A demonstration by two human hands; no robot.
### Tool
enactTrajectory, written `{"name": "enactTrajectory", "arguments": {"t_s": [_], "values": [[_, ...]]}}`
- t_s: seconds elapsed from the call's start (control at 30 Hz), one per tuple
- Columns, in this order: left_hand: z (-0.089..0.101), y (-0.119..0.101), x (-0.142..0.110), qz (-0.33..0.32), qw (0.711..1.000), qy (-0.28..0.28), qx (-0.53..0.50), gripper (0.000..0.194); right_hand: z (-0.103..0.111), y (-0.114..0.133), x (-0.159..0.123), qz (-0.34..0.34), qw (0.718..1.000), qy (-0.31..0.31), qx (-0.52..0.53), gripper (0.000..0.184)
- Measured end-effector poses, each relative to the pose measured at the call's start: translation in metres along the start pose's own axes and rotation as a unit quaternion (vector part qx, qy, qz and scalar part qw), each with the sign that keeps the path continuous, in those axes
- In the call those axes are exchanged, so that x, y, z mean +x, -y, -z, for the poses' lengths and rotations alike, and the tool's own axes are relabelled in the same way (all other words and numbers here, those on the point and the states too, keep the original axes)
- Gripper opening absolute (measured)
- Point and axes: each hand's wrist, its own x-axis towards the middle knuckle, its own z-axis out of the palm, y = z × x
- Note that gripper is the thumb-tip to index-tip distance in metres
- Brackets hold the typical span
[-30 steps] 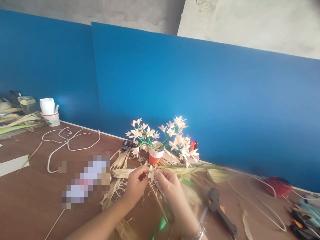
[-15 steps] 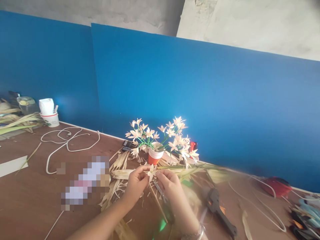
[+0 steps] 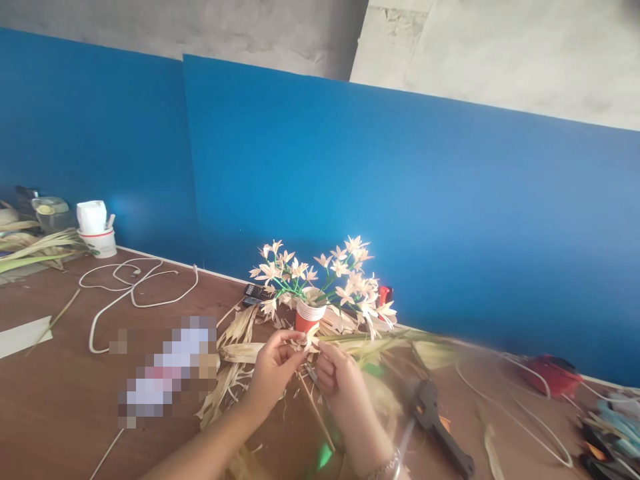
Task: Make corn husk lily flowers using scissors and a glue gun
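My left hand (image 3: 273, 377) and my right hand (image 3: 340, 383) meet over the brown table, both pinching a small cream leaf flower (image 3: 306, 341) between fingertips. A thin wooden stick (image 3: 317, 417) runs down from the flower toward me, beside a metal tool under my right hand. Just behind the hands stands an orange paper cup (image 3: 306, 316) filled with several finished cream flowers (image 3: 320, 273) on green stems. Dried leaf strips (image 3: 233, 360) lie scattered around my hands.
A black glue gun (image 3: 440, 427) lies at the right, with white cords (image 3: 520, 413) beyond it. A white cable (image 3: 133, 290) coils at the left near a white cup (image 3: 97, 233). A blue panel wall (image 3: 400, 200) backs the table. Leaves are piled at far left.
The view has tilted slightly. My hands have drawn a little closer together and nearer the cup, turning the small flower between the fingertips.
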Motion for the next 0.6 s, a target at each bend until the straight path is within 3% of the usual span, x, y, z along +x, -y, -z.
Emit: {"name": "enactTrajectory", "arguments": {"t_s": [0.17, 0.3, 0.47, 0.6], "values": [[0.002, 0.009, 0.001, -0.055, 0.996, -0.044, 0.061, 0.016, -0.003, 0.001, -0.002, -0.088, 0.994, 0.02, 0.054, 0.037], [0.006, 0.015, 0.003, -0.08, 0.988, -0.076, 0.112, 0.008, -0.006, 0.001, -0.004, -0.103, 0.99, 0.025, 0.089, 0.035], [0.006, 0.012, 0.004, -0.036, 0.992, -0.077, 0.095, 0.013, -0.009, 0.006, -0.01, -0.041, 0.999, 0.024, -0.017, 0.018], [0.002, 0.008, 0.003, 0.025, 0.997, -0.063, 0.037, 0.019, -0.012, 0.02, -0.017, 0.042, 0.987, -0.014, -0.152, 0.024]]}}
